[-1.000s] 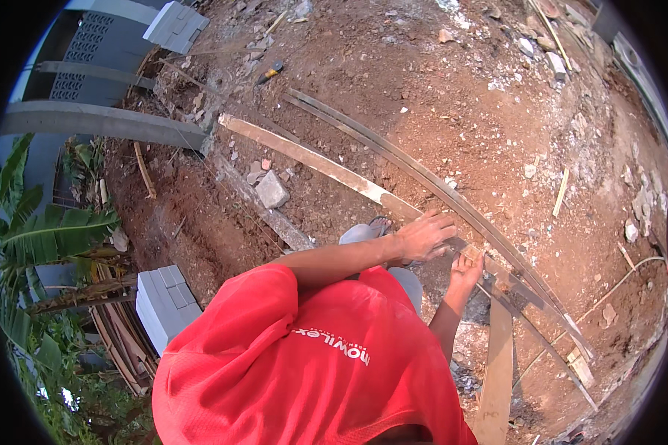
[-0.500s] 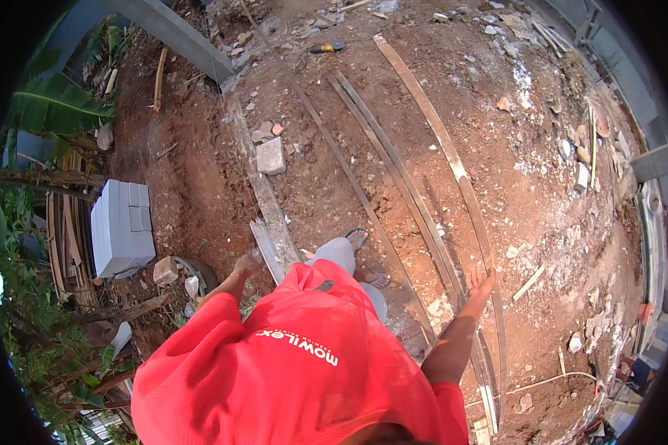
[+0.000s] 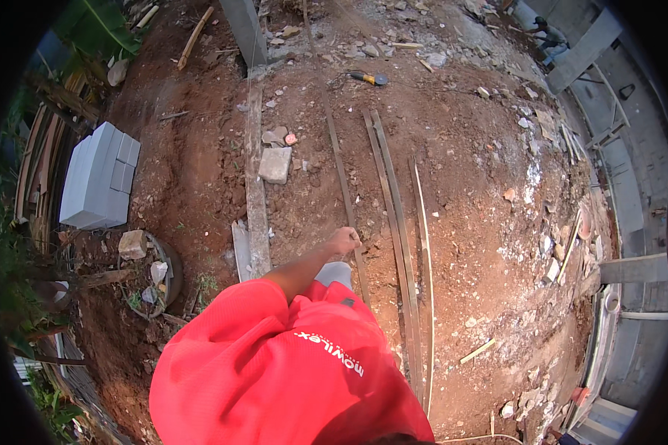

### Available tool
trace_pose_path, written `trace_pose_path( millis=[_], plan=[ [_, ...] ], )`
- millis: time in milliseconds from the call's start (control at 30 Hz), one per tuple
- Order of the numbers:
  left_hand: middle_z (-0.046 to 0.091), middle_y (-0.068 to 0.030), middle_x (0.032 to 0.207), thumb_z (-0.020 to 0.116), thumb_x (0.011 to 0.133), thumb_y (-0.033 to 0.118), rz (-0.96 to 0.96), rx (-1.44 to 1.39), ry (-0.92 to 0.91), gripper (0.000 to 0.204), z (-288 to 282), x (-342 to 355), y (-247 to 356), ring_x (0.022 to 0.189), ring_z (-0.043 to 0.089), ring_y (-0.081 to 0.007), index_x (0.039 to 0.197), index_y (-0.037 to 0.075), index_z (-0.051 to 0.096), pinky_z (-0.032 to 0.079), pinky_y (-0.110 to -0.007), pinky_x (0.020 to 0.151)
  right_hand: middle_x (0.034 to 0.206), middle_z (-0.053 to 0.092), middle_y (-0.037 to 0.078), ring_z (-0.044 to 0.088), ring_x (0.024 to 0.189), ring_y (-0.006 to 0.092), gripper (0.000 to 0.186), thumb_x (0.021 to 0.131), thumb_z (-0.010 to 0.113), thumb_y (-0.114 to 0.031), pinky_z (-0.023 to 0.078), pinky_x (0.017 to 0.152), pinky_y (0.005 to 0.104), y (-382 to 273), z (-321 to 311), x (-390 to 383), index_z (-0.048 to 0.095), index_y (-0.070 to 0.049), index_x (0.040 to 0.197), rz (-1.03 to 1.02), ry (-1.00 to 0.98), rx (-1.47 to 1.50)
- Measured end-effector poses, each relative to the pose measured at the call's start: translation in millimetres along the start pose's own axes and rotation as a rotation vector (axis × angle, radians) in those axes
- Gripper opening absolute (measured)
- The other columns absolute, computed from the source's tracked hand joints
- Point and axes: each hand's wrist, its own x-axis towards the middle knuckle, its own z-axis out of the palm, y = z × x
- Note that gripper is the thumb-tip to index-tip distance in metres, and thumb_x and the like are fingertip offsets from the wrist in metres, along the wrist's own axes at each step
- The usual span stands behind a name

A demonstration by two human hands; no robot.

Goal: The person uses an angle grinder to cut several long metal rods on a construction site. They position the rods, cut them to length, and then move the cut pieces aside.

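Observation:
My left hand (image 3: 344,240) is in front of my body with its fingers curled in and nothing visible in them. It is above or beside a long thin dark strip (image 3: 340,167) lying on the soil; whether they touch, I cannot tell. To the right, a pair of long narrow planks (image 3: 395,215) lies side by side. Close beside them is another long plank (image 3: 426,259), its pale edge showing as a thin line. My right hand is out of sight, hidden by my red shirt (image 3: 289,363) or outside the picture.
An angle grinder (image 3: 369,78) rests on the soil ahead. At left are stacked pale blocks (image 3: 100,178) and a round tub (image 3: 172,276) with stones. A concrete beam (image 3: 257,178) runs along the ground beside a loose block (image 3: 274,165). Another person (image 3: 551,38) is far right.
My left hand has swung forward and right, from beside the beam to the thin strip. My right hand has left view. The rightmost plank now lies closer to the pair, its edge showing.

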Motion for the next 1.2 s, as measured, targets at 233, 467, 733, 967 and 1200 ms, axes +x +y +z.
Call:
trace_pose_path(
  millis=[233,467,733,967,1200],
  plan=[
    [0.076,-0.0144,0.096,0.078,0.082,0.028,0.120,-0.010,0.062,0.025,-55,35,63,0.093,0.074,-0.0288,0.096,0.008,0.075,0.057,-0.042,0.084,0.100,0.070,0.005,0.066,0.080,0.0178,0.026,0.101,0.058,-0.029,0.059,0.074,0.0323,-39,79,71,0.062,-0.007,0.114,0.110,1.016,-0.398],
    [0.077,-0.0147,0.086,0.075,0.076,0.026,-0.171,-0.024,0.464,0.019,-90,-84,-102,0.084,0.075,-0.0308,0.084,0.008,0.077,0.057,-0.043,0.077,0.110,0.073,0.006,0.069,0.091,0.0184,0.034,0.102,0.056,-0.033,0.059,0.078,0.0324,-81,115,180,0.065,-0.013,0.128,0.218,0.832,-0.766],
    [0.072,-0.0260,0.121,0.057,0.091,0.028,-0.906,0.203,0.385,0.040,17,-425,-272,0.118,0.068,-0.0412,0.115,0.003,0.076,0.054,-0.050,0.102,0.091,0.064,0.006,0.067,0.084,0.0231,0.046,0.106,0.049,-0.052,0.050,0.084,0.0404,-49,123,200,0.067,-0.010,0.114,0.520,0.593,-1.232],
    [0.077,-0.0057,0.089,0.077,0.085,0.020,-1.344,0.005,0.271,0.013,190,-585,-305,0.082,0.075,-0.0249,0.094,0.011,0.080,0.061,-0.041,0.069,0.083,0.061,0.007,0.070,0.072,0.0295,0.037,0.104,0.046,-0.022,0.061,0.065,0.0417,15,132,214,0.060,-0.005,0.134,0.793,0.353,-1.268],
    [0.071,-0.0104,0.066,0.075,0.083,0.018,-1.075,-0.989,0.699,0.018,130,-396,-255,0.050,0.066,-0.0186,0.077,0.002,0.076,0.056,-0.037,0.060,0.100,0.072,0.012,0.074,0.084,0.0285,0.036,0.103,0.048,-0.017,0.061,0.074,0.0413,60,203,289,0.060,-0.005,0.134,0.800,0.148,-1.387]
  ],
)
